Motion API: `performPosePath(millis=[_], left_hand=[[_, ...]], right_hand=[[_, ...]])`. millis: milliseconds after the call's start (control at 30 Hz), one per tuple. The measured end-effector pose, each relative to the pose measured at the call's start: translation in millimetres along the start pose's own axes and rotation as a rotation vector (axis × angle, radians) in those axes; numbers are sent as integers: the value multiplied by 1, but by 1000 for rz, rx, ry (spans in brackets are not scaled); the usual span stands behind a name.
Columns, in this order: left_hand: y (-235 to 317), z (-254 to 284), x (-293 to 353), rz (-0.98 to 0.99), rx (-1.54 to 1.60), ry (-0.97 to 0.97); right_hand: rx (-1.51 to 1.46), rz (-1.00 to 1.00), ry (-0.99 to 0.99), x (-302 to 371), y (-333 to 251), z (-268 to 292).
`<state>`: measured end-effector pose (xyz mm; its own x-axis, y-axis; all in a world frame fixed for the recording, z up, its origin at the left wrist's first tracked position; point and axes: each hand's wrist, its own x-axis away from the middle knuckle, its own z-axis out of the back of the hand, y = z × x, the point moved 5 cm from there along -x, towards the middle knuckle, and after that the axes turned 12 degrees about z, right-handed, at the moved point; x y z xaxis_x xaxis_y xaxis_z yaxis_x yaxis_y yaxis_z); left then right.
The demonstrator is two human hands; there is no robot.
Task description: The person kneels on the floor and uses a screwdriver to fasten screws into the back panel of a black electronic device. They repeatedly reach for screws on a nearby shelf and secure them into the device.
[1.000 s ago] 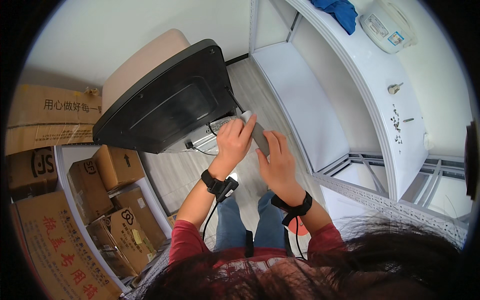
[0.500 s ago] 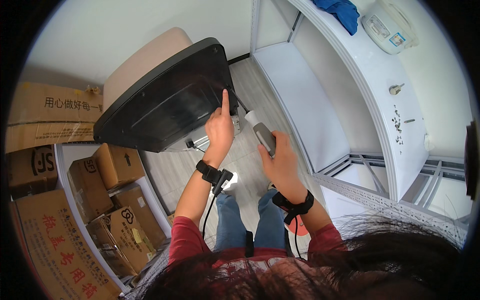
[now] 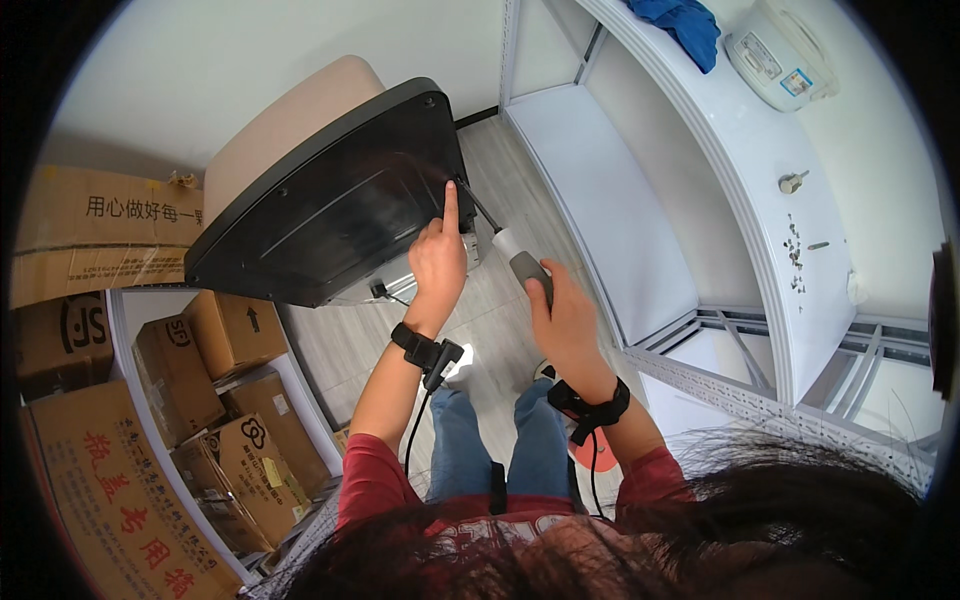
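Note:
My right hand [image 3: 570, 325] is wrapped round the grey handle of a screwdriver [image 3: 525, 268] with a white collar and a long thin shaft. The shaft runs up and left to the right edge of a black panel [image 3: 330, 215], which forms one face of a large, tilted pinkish-beige appliance [image 3: 290, 115]. My left hand [image 3: 438, 262] has its index finger stretched out against the panel, right beside the screwdriver's tip. Its other fingers are curled, and the thumb is hidden. Whether a screw sits under the tip is too small to tell. A short black cable end [image 3: 378, 288] hangs below the panel.
Cardboard boxes [image 3: 250, 330] fill a shelf at the left, with larger cartons [image 3: 130, 490] around it. On the right stands a white shelf unit [image 3: 780, 250] bearing several small screws [image 3: 793, 250], a metal part [image 3: 793, 182], a white rice cooker [image 3: 780, 55] and blue cloth [image 3: 680, 30].
My right hand has shifted its grip on the handle, the thumb now higher along it. The handle has moved very slightly; my left hand stays by the tip.

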<state>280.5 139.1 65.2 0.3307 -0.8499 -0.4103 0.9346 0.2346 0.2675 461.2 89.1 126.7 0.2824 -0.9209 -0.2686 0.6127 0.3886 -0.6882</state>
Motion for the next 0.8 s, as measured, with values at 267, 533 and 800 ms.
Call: performPosePath(millis=[267,533,800], left_hand=[[-3,-6,4,-34,-37,12],[-1,-5,4,-36,37,-38],[-14,-18,22,307,408,-232]], right_hand=[[-186,-200,7,1,10,2],[-238,-236,4,6,10,11],[-99,-73,39,24,26,9]])
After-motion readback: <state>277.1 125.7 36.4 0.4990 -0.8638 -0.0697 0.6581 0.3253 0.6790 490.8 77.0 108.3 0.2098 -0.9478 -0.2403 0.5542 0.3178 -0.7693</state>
